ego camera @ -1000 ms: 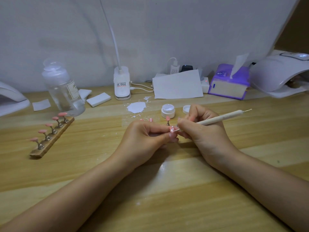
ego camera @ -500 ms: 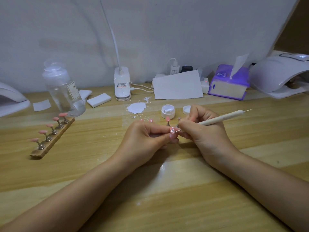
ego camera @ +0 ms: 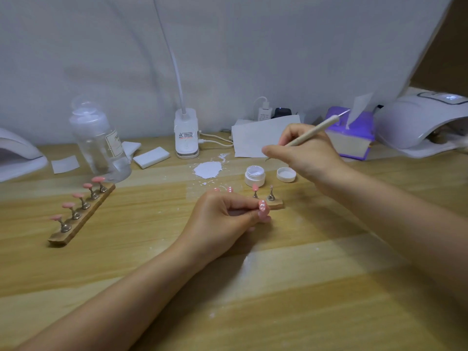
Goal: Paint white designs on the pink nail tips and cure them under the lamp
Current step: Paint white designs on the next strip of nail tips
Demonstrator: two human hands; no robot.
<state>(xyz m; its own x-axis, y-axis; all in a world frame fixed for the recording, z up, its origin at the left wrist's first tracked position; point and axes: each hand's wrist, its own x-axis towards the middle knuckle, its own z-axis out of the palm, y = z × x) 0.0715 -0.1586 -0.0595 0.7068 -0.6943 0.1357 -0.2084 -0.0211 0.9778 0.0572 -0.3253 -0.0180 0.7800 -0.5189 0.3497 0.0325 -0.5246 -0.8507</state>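
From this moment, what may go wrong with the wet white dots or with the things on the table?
1. The left hand pinches the pink nail tip with fresh white dots right beside its fingertips; a slip may smear them before curing.
2. The open white gel jar, its lid off beside it, sits under the right hand holding the dotting tool; the wrist could knock it.
3. The spilled white patch may soil a sleeve or tips.
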